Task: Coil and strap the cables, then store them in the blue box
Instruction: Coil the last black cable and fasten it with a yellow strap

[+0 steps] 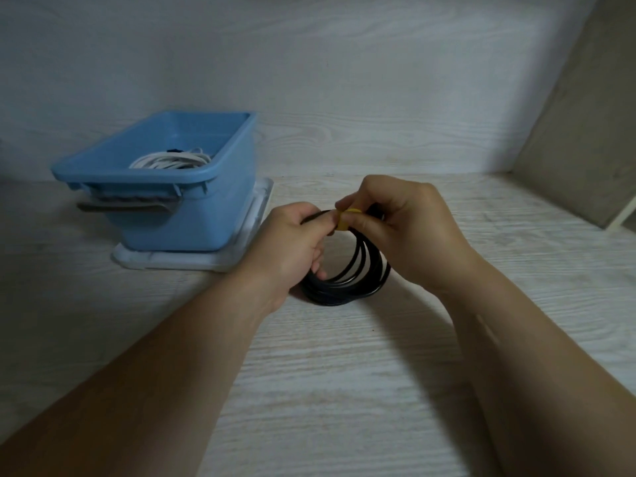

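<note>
A black cable is wound into a coil of several loops and stands on edge on the pale wood table, its lower rim touching the surface. My left hand grips the coil's top left. My right hand pinches a yellow strap at the top of the coil, where the fingers of both hands meet. The blue box stands to the left, and a coiled white cable lies inside it.
The blue box rests on a white lid or tray and has a grey handle on its near side. A wall runs close behind. A brown panel leans at the right.
</note>
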